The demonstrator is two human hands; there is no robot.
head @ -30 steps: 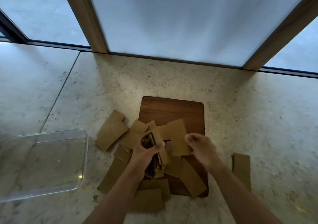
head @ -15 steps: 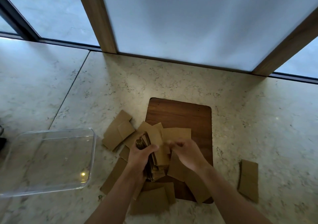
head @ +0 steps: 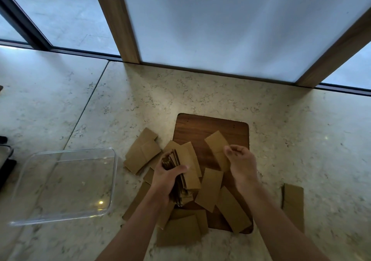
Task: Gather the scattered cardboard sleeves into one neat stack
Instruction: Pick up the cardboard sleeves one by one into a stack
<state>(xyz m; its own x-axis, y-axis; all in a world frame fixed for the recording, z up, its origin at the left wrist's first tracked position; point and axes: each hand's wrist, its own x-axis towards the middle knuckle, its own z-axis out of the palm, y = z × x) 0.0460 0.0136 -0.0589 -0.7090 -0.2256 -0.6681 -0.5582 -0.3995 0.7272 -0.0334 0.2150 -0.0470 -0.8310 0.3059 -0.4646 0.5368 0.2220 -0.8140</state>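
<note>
Gripping a thick bundle of flat brown cardboard sleeves (head: 181,172) on edge at frame centre, the left hand (head: 167,177) wraps it tight while the right hand (head: 240,160) pinches a single tan cardboard sleeve (head: 215,143) over the dark wooden board (head: 200,126). Best slide that one flush against the bundle's face, edges squared. Loose ones litter the pale marble worktop (head: 301,140), one lone piece (head: 293,202) at lower right.

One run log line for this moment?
left hand: grips sleeve stack | right hand: pinches one sleeve | rest: scattered
</note>
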